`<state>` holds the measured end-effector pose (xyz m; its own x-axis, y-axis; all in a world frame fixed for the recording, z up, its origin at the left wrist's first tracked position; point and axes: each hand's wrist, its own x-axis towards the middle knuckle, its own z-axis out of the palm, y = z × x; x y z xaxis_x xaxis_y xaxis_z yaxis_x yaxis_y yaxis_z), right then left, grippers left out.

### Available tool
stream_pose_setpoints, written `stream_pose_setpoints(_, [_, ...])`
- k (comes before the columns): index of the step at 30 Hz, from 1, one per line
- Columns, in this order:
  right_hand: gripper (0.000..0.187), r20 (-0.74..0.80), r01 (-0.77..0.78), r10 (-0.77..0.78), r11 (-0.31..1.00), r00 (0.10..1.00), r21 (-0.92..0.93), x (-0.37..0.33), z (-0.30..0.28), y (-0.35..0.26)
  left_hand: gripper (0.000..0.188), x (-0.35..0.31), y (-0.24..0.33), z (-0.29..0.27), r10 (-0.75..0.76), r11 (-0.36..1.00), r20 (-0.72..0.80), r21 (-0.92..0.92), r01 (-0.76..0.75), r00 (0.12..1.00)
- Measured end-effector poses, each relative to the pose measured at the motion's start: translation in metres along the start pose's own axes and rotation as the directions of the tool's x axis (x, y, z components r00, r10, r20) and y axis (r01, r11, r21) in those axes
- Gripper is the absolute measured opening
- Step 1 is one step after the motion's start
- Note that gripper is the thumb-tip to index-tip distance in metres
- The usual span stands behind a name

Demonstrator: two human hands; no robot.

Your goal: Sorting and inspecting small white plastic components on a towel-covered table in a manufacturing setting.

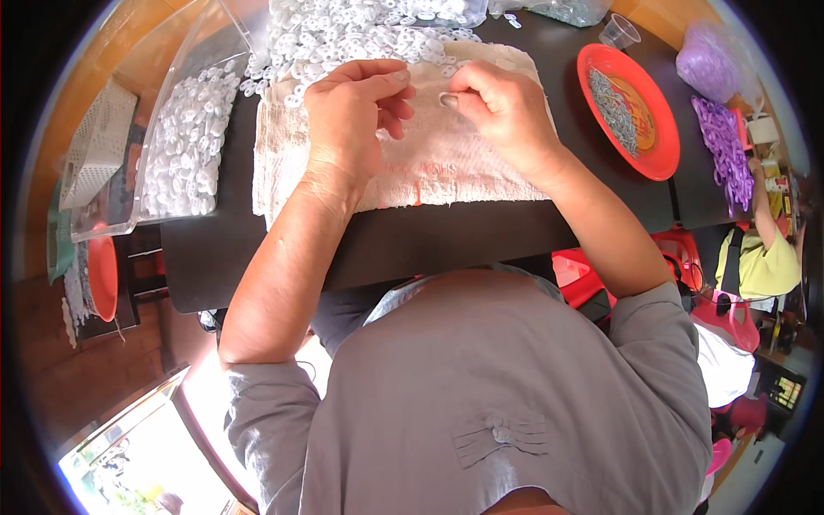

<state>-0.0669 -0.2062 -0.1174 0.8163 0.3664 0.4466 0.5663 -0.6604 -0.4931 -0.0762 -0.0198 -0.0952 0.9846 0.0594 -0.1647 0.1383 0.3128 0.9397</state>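
Both hands are raised over a folded cream towel [395,176] on the dark table. My left hand [348,112] is closed, its thumb and forefinger pressed together and the other fingers curled. At my right hand [506,107] the thumb meets the forefinger in a pinch. Whatever sits between either set of fingertips is too small to make out. The hands are apart, with the towel showing between them. Just beyond them lies a heap of small white oval plastic pieces with holes [343,39], spilling onto the towel's far edge.
At left, a clear plastic bin [142,184] holds more white pieces. A red plate [661,159] with small metallic pieces [614,112] stands right, below a clear cup [620,33]. Purple linked pieces [725,159] and a purple bag [708,62] lie farther right, near a person in yellow [764,262].
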Motion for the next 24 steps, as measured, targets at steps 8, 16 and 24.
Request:
stream_pose_setpoints(8, [0.009,0.01,0.159,-0.162,0.953,0.987,-0.258,-0.003,0.01,-0.003,0.012,-0.005,-0.001,0.0,-0.016,1.0,0.025,-0.016,0.016,1.0])
stream_pose_setpoints(16, [0.013,0.082,0.232,-0.22,0.956,0.972,-0.178,0.003,0.008,0.003,0.012,-0.002,-0.004,0.001,-0.062,0.997,0.012,-0.041,0.063,0.998])
stream_pose_setpoints(24, [0.014,0.104,0.242,-0.222,0.932,0.97,-0.27,0.001,0.013,0.003,0.017,0.0,-0.008,0.0,-0.082,0.997,0.018,0.016,0.082,0.996])
